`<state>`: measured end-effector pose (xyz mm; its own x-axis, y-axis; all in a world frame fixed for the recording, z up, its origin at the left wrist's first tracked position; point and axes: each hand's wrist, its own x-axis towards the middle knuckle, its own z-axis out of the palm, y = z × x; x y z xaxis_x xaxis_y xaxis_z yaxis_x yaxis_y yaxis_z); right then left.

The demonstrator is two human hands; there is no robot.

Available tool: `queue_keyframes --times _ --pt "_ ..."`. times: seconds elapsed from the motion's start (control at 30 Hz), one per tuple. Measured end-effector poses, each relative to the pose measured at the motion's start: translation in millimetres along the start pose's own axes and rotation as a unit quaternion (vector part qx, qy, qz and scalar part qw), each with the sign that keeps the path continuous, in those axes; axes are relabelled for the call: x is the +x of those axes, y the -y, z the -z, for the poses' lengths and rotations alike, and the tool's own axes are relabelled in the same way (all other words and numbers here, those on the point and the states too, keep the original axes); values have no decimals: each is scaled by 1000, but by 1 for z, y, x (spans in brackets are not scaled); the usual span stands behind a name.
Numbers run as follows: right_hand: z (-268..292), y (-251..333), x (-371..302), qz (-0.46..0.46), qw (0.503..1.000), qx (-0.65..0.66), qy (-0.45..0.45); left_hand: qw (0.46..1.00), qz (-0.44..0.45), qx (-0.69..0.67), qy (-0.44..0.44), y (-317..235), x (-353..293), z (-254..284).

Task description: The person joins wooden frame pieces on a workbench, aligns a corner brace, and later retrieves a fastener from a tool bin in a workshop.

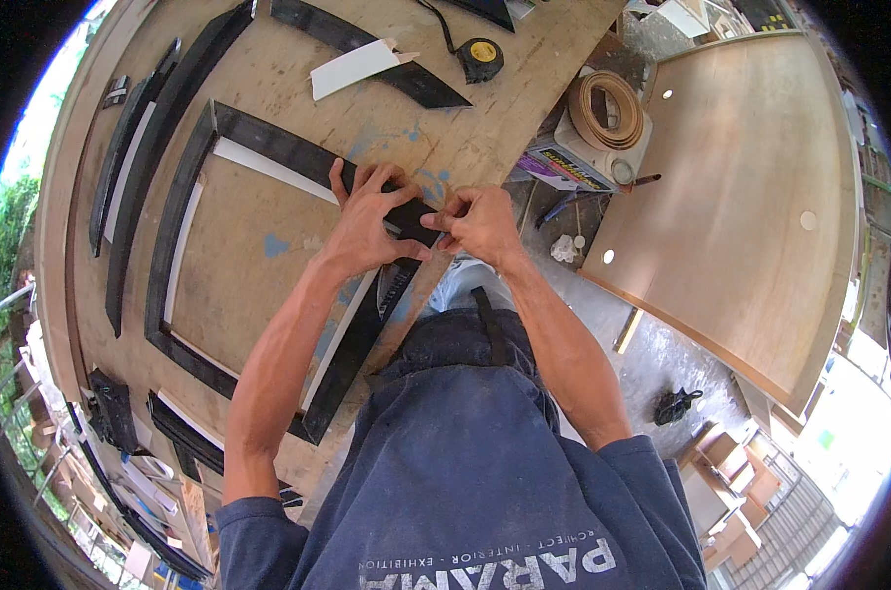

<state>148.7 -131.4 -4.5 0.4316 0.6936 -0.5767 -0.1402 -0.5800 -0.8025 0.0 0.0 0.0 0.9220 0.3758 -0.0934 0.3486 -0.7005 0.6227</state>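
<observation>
A black rectangular frame (283,147) with white inner edges lies on the wooden workbench (239,285). My left hand (367,221) grips its corner nearest my right side, fingers over the far edge of the bar and thumb toward the near edge. Right beside it, my right hand (477,226) is closed in a pinch at the tip of that corner. Whatever sits between those fingertips is hidden. Below my left hand, a small dark piece with a row of marks (394,285) lies along the near bar; its kind is unclear.
Farther up the bench are a tape measure (481,61), a white broken strip (355,69) and a black mitred strip (431,87). Long black strips (160,147) lie at the left. Past the bench's right edge stand a brown coiled band (606,110) and a large wooden panel (731,197).
</observation>
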Motion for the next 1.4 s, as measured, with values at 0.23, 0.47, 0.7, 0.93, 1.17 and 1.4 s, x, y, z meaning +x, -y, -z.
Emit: queue_keyframes --times 0.23,0.47,0.7,0.93,1.17,1.4 --pt "5 -6 6 28 998 41 35 1000 4 -7 -4 -2 1 3" --pt "13 -9 4 17 996 50 66 1000 18 -22 -1 -3 2 2" --pt "16 -20 12 6 996 61 64 1000 14 -14 3 -5 3 6" --pt "4 9 3 -16 999 -42 28 999 -8 -27 37 0 2 16" --pt "5 4 5 15 995 -90 29 988 -103 -30 108 17 13 31" --pt "-3 -2 -8 17 1000 -23 -11 984 -122 -46 118 24 15 29"
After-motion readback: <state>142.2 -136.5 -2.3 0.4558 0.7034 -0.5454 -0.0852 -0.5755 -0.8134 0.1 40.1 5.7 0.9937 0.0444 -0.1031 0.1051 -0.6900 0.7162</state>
